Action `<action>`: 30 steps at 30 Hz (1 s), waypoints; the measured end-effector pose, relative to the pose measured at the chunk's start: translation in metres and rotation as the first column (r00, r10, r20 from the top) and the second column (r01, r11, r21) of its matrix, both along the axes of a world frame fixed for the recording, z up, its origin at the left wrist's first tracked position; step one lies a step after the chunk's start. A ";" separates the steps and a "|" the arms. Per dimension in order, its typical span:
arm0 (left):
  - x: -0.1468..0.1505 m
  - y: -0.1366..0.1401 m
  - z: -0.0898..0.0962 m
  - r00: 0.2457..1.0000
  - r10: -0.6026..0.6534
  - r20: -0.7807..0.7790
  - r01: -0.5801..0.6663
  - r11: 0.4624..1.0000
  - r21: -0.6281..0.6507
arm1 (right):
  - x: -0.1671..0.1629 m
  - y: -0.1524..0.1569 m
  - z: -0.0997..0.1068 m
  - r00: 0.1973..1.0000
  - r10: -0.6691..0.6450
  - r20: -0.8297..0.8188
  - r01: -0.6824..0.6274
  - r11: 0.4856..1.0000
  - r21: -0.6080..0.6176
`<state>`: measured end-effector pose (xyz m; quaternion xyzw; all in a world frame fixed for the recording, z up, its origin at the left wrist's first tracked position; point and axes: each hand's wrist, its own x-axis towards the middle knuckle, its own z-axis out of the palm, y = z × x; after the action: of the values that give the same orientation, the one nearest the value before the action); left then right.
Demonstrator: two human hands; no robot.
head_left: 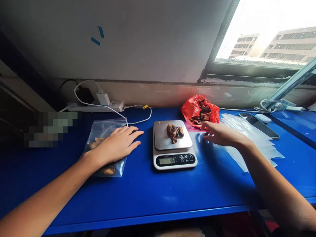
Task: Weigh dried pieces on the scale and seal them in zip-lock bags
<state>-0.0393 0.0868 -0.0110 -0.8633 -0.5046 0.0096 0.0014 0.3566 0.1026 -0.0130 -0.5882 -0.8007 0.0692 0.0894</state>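
Observation:
My left hand (122, 143) lies flat with its fingers spread, over a clear plastic bag (120, 171) of brown dried slices, partly hidden by my wrist. A white digital kitchen scale (158, 164) sits between my hands. Several dark brown dried pieces (174, 132) rest on its metal plate, and its display seems to read 4.6. My right hand (217, 133) is at the front of a red plastic bag (189, 110) holding more dried pieces (203, 113). Its fingers are curled together around something small that I cannot make out.
Clear plastic bags (256, 141) lie fanned out under and beyond my right forearm, next to a phone (261, 126) and a white earphone-like case (263, 118). A power strip (117, 106) with a white charger (103, 98) and a looping cable runs along the wall behind the blue table (153, 200).

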 end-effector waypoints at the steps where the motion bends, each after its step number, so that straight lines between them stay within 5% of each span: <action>1: 0.000 0.001 0.000 1.000 0.002 0.005 -0.002 1.000 0.002 | -0.002 0.002 -0.004 1.000 0.011 0.021 -0.011 1.000 -0.015; 9: 0.000 0.001 -0.001 0.999 0.019 0.040 -0.019 1.000 -0.005 | -0.007 0.011 -0.013 0.995 0.063 0.079 -0.060 0.997 -0.042; 30: -0.004 -0.005 -0.006 0.999 -0.021 0.044 0.018 0.997 0.072 | 0.010 0.031 -0.011 0.996 -0.030 -0.085 0.056 0.945 0.322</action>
<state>-0.0430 0.0820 -0.0169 -0.8677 -0.4959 -0.0280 0.0210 0.3665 0.1340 -0.0236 -0.5797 -0.7840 -0.0423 0.2178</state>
